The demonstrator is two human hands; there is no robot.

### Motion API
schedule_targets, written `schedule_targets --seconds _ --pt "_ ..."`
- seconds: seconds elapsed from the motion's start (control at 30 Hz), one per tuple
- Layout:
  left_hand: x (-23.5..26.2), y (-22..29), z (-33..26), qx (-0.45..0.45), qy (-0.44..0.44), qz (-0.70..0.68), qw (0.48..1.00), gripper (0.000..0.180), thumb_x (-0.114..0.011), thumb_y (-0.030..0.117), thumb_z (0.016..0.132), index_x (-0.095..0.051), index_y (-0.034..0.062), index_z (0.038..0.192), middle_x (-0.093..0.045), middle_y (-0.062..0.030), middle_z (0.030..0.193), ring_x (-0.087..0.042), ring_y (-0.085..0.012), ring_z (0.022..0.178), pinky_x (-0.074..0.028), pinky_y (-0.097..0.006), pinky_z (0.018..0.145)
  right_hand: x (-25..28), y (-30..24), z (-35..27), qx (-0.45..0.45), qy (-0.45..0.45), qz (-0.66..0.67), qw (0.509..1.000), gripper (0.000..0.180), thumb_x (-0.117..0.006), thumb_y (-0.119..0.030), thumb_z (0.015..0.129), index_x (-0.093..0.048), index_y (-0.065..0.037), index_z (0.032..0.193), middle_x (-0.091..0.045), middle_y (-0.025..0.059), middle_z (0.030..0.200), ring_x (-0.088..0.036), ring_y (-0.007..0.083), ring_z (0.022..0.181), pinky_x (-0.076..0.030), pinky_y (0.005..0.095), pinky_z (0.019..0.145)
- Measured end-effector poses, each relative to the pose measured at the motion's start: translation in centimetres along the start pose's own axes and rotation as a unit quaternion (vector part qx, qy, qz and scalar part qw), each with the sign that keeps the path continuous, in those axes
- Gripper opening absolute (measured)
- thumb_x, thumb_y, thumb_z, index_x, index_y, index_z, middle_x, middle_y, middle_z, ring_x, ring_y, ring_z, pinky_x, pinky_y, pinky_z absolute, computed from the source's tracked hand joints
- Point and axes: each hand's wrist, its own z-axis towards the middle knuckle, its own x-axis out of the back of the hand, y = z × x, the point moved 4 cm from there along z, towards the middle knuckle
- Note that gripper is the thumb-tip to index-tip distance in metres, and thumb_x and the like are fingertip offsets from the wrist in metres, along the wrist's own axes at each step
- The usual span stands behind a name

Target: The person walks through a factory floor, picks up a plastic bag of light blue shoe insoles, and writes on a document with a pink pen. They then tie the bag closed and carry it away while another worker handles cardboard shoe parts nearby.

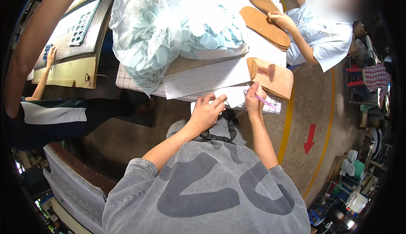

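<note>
Fingers of the right hand (255, 100) grasp a pink-purple pen (269, 104), pinched close to the palm and slanting across the hand, a hold that seems chosen for control over the paper. Fingers of the left hand (207, 112) are bent and spread above the table's front edge; whether they grip anything or only press down, I cannot tell, as their undersides are hidden. Directly between the two sets of fingers lies white paper (235, 96), within reach of both, probably so that the left can steady it beside the pen.

Just beyond the left fingertips, a long handwritten sheet (198, 81) lies slantwise, likely kept there for easy reading. Past it, a clear plastic bag (175, 31) bulges with pale blue discs (158, 56); the bag presumably keeps such loose pieces together.

Just past the right fingers, near the table corner, rests a bundle of tan insoles (277, 82), with a thin tie around it that appears to hold the stack square. Farther beyond those fingers, a co-worker's hand (282, 21) is on more brown insoles (261, 26), piled flat, perhaps to keep their outlines aligned.
</note>
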Motion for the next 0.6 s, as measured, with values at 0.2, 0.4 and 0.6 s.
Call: schedule_targets --seconds 0.2,0.4,0.6 --pt "0.03 0.04 0.04 0.002 -0.002 -0.005 1.0 0.014 -0.073 0.023 0.093 -0.07 0.0132 0.104 -0.065 0.0095 0.136 -0.06 -0.0245 0.113 -0.048 -0.044 0.087 -0.05 0.32 -0.02 -0.015 0.011 -0.006 1.0 0.041 -0.045 -0.017 0.115 -0.058 0.002 0.082 -0.061 0.0179 0.063 -0.063 0.0369 0.056 -0.048 0.0466 0.056" --pt "0.11 0.07 0.06 -0.005 0.001 0.002 1.0 0.017 -0.072 0.026 0.094 -0.07 0.0119 0.104 -0.064 0.0083 0.135 -0.059 -0.0239 0.113 -0.048 -0.044 0.086 0.05 0.71 -0.08 -0.069 0.022 0.014 0.997 0.042 -0.045 -0.019 0.116 -0.059 0.003 0.083 -0.061 0.0182 0.062 -0.063 0.0377 0.056 -0.048 0.0467 0.056" --pt "0.12 0.09 0.06 -0.001 0.002 0.002 1.0 0.015 -0.072 0.024 0.094 -0.07 0.0123 0.103 -0.065 0.0088 0.136 -0.06 -0.0244 0.113 -0.048 -0.044 0.085 0.03 0.13 0.05 -0.022 0.017 0.004 1.0 0.041 -0.045 -0.019 0.116 -0.059 0.003 0.083 -0.06 0.019 0.062 -0.062 0.0373 0.056 -0.047 0.0461 0.055"
